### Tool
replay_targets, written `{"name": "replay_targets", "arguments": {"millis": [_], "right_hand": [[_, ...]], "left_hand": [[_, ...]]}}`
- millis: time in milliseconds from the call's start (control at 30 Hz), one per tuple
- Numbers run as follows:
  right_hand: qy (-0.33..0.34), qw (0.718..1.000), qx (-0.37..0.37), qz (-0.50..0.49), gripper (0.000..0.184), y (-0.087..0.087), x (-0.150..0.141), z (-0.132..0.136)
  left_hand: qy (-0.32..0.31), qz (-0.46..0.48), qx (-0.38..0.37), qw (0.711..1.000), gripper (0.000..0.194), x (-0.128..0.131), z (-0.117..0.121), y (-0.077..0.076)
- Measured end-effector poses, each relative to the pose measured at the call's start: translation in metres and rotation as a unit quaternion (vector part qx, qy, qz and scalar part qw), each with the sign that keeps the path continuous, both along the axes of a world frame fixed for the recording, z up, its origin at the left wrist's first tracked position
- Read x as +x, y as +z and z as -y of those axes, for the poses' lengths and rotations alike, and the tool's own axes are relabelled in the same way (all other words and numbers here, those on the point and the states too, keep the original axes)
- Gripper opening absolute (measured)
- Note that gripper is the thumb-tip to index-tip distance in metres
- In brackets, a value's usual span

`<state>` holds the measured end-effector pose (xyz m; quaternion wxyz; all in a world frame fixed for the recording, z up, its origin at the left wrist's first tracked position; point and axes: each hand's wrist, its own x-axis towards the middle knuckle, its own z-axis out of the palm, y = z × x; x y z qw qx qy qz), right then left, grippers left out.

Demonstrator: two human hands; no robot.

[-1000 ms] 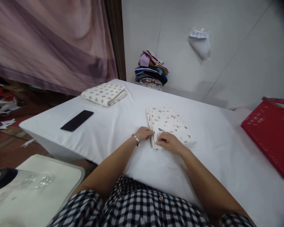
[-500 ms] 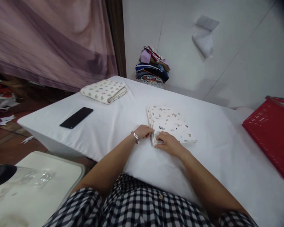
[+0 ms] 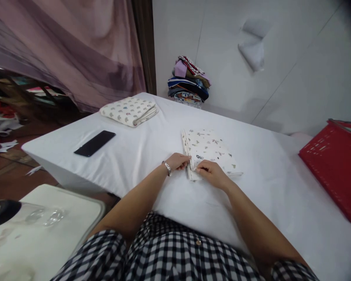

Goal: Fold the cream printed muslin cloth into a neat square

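Pinching folded cloth [image 3: 213,145] at its L edge nr the corner, L grip [image 3: 178,160] & R grip [image 3: 213,174] hold it on white counter [image 3: 269,168] — prob. light, soft, floppy — best held thru all layers

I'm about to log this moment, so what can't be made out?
Head view throughout:
Printed folded cloth: its near part is covered by the right hand.
Left hand: its own curl hides whether it pinches the cloth.
Red basket: cut off by the right edge.
Hanging paper: blurred; any writing is unreadable.
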<state>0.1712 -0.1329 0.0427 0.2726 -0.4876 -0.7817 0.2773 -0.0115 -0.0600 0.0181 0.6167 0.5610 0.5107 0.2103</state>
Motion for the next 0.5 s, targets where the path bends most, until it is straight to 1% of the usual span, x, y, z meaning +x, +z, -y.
{"name": "replay_targets", "arguments": {"millis": [67,167,267,400,500], "right_hand": [[-0.009,1.000,0.013,-0.005,0.018,0.000,-0.001,0.001],[-0.009,0.999,0.053,0.006,0.018,-0.001,-0.004,0.006],[0.018,0.995,0.081,0.062,0.015,-0.001,-0.009,0.010],[0.071,0.981,0.082,0.158,0.008,0.001,-0.012,0.014],[0.076,0.977,0.079,0.183,0.011,0.003,-0.012,0.014]], "left_hand": [[-0.012,-0.006,0.002,1.000,0.036,-0.002,0.000,0.001],[-0.034,-0.023,0.013,0.999,0.034,-0.005,0.000,0.003],[-0.035,-0.034,0.013,0.999,0.031,-0.006,0.000,0.004],[-0.025,-0.040,0.003,0.999,0.028,-0.004,0.002,0.007],[-0.015,-0.040,0.005,0.999,0.030,-0.003,0.003,0.008]]}}
